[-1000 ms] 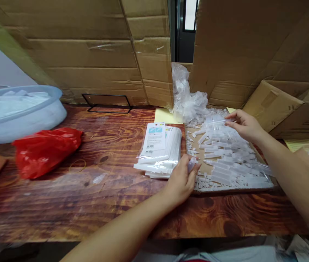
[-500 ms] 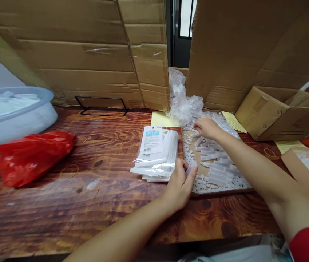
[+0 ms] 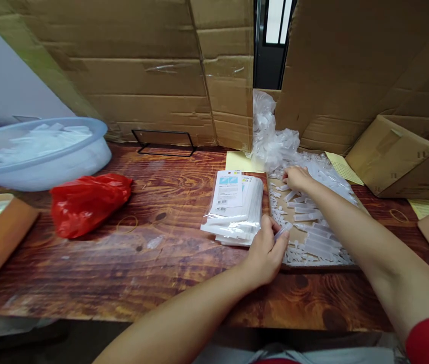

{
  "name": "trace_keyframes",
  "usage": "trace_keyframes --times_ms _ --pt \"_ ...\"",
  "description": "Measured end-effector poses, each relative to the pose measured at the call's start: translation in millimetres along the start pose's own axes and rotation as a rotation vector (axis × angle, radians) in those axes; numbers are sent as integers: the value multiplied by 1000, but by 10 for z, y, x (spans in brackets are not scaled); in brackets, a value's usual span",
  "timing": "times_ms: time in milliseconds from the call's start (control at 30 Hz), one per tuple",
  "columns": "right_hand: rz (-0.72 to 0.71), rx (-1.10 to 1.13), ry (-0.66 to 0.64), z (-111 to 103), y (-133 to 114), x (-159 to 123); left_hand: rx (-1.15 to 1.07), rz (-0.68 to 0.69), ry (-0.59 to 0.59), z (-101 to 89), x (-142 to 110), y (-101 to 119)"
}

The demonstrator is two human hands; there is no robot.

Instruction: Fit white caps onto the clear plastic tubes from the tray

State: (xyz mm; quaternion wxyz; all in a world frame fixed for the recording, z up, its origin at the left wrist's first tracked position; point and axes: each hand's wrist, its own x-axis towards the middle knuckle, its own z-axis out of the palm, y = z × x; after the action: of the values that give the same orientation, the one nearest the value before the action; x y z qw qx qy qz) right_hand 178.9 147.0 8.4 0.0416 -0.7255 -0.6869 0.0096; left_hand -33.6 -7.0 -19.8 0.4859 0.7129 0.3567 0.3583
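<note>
My left hand (image 3: 268, 250) is closed around a small translucent plastic tube (image 3: 281, 231), over the near left edge of a shallow cardboard tray (image 3: 322, 268). Toward the tray's far left part, my right hand (image 3: 296, 178) has its fingers pinched together; whatever is in them is hidden. In the tray lie several frosted tubes (image 3: 318, 242) in rough rows, with small white plastic pieces (image 3: 277, 205) scattered along the left and near sides. A stack of clear packets with printed cards (image 3: 233, 205) lies just left of my left hand.
A crumpled clear plastic bag (image 3: 275, 144) sits behind the tray. Leftward are a red plastic bag (image 3: 89, 205), a pale blue basin (image 3: 85, 151) of white pieces and a cardboard container (image 3: 13, 237). A black wire stand (image 3: 164, 132) and an open box (image 3: 392, 162) stand at the back.
The view has turned left, so everything appears farther right and the left cardboard container has come into sight. Both hands keep nearly the same places over the tray, the left still holding the tube.
</note>
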Motion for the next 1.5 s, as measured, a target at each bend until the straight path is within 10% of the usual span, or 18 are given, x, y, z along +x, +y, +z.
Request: trace_keyframes --times_ms 467,800,1200,1500 --pt "-394 936 -114 -438 3 -1580 16 53 -15 17 9 -44" --pt "-398 1076 -183 -312 21 -1662 145 160 -110 -35 -45 42" --pt "-86 1728 -100 -111 -281 -1841 111 210 -55 -133 -95 237" --pt "-130 1659 46 -147 -386 -1927 106 299 -22 -175 -92 262"
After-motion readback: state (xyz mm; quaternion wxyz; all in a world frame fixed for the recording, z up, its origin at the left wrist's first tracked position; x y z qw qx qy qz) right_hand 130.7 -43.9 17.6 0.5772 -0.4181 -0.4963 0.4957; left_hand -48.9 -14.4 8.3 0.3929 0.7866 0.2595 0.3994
